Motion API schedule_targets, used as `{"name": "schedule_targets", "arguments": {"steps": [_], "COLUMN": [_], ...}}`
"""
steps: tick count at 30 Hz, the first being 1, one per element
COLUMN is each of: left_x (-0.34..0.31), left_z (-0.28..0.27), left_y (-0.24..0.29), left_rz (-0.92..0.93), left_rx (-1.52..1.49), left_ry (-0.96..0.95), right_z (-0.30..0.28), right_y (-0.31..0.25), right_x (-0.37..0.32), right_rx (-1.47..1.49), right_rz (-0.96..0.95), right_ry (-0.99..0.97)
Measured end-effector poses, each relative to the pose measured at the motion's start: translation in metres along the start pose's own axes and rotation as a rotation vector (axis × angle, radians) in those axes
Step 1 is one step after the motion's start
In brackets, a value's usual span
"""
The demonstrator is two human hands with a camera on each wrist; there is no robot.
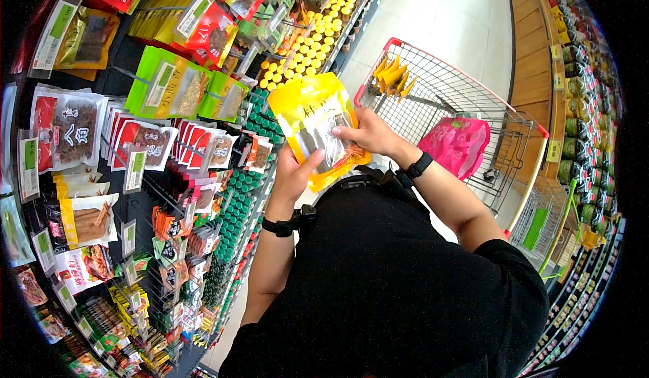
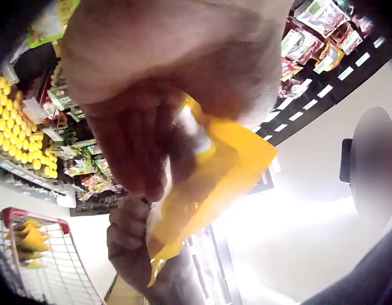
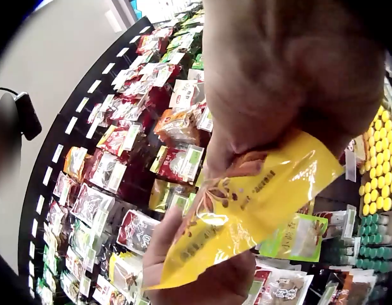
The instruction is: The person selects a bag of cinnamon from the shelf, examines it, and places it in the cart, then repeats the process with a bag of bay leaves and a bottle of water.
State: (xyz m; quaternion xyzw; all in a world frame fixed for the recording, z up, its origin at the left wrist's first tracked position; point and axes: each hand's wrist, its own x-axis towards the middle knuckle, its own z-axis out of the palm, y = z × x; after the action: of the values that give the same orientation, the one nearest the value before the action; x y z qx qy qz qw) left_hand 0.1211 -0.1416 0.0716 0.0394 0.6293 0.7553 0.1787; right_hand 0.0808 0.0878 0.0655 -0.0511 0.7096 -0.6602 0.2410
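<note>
Both hands hold a yellow spice packet (image 1: pixel 312 117) in front of the chest in the head view. Its clear window shows dark contents. The left hand (image 1: pixel 295 173) grips the lower left edge, thumb across the front. On the right edge, the right hand (image 1: pixel 376 133) pinches the packet with its thumb over the window. In the left wrist view the yellow packet (image 2: pixel 215 184) bends between the hands, and the palm hides part of it. The right wrist view shows the printed back of the packet (image 3: pixel 240 210), with the left hand (image 3: pixel 208 279) behind its lower end.
At the left, shelves carry hanging spice bags (image 1: pixel 71 131), green packets (image 1: pixel 169 84) and yellow-capped jars (image 1: pixel 314 46). A shopping cart (image 1: pixel 460 74) at the right contains several yellow packets (image 1: pixel 392 77) and a pink bag (image 1: pixel 456 145). Beyond it stands another shelf (image 1: pixel 581 107).
</note>
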Motion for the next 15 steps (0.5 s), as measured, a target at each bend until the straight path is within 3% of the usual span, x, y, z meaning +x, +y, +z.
{"name": "schedule_targets", "arguments": {"steps": [4, 5, 9, 13, 15], "left_x": [0.001, 0.001, 0.006, 0.015, 0.017], "left_z": [0.003, 0.003, 0.011, 0.014, 0.016], "left_y": [0.000, 0.002, 0.006, 0.006, 0.000], "left_rz": [0.136, 0.143, 0.168, 0.049, 0.012], "left_rx": [-0.229, -0.148, -0.255, -0.052, 0.011], "left_ry": [-0.146, -0.171, -0.173, -0.075, -0.120], "right_z": [-0.002, -0.007, -0.009, -0.011, -0.010], "right_y": [0.013, 0.015, 0.025, 0.024, 0.023], "right_x": [0.003, 0.003, 0.005, 0.000, 0.000], "right_rx": [0.294, 0.357, 0.481, 0.695, 0.744], "right_rz": [-0.134, -0.156, -0.172, -0.212, -0.222], "right_ry": [-0.004, -0.064, -0.120, -0.270, -0.300]}}
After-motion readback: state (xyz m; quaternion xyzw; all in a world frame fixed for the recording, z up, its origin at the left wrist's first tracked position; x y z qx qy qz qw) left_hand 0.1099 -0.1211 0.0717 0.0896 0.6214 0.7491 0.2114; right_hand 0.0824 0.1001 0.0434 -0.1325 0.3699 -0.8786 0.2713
